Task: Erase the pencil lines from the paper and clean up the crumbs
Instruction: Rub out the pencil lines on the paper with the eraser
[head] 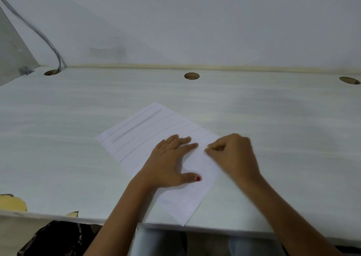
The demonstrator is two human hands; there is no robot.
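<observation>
- One white desk (273, 118) lies under both hands and extends far beyond the fingertips.
- One sheet of paper (148, 134) lies flat under the fingers. Its long axis runs diagonally, from far-left of the fingertips back to a near corner at the desk's front edge, behind the wrists.
- Two hands: the left hand (170, 163) lies flat on the sheet, fingers (185, 144) straight and together, thumb spread wide towards the body.
- The right hand (232, 154) is just beside the left fingertips, its fingers (211, 150) curled, tips bunched on the paper. I cannot tell whether they pinch anything.
- One grey cable (39, 32) drops into the left hole, well beyond the fingers.
- Three round holes (191, 76) sit in a row past the fingertips.
- At least five pencil lines (140, 130) cross the sheet's short way, most left of the fingers; one grey smudged band lies among them.
</observation>
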